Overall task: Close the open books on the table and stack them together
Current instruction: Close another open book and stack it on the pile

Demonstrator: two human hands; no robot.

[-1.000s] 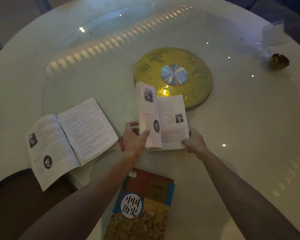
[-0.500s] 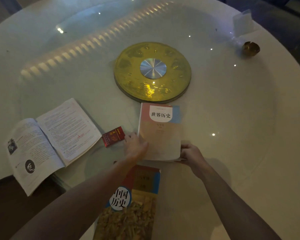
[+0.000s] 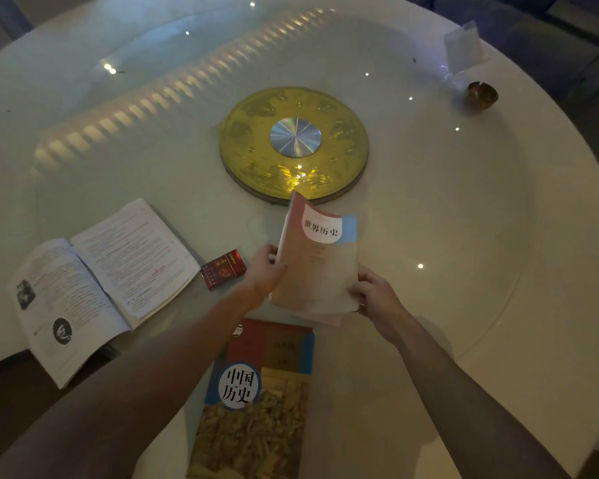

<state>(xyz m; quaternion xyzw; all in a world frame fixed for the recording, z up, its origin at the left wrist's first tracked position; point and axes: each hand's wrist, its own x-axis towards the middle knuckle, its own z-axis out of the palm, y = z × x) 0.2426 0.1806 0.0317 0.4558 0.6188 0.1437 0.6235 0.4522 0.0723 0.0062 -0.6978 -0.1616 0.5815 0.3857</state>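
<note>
A closed book with a pink and blue cover (image 3: pixel 317 264) is tilted up off the round white table (image 3: pixel 464 236), its far end raised. My left hand (image 3: pixel 265 274) grips its left spine edge. My right hand (image 3: pixel 374 295) holds its lower right corner. Below it a second closed book with a red, blue and yellow cover (image 3: pixel 260 399) lies flat near the table's front edge. An open book (image 3: pixel 97 281) lies at the left, its left page hanging over the table edge.
A small red box (image 3: pixel 223 269) lies between the open book and my left hand. A gold turntable disc (image 3: pixel 294 145) sits at the table's centre. At the far right stand a small gold bowl (image 3: pixel 481 95) and a clear card holder (image 3: pixel 462 46).
The middle book was half open a second ago, then shut flat on the table. Now both hands have lifted it and tilted it up.
</note>
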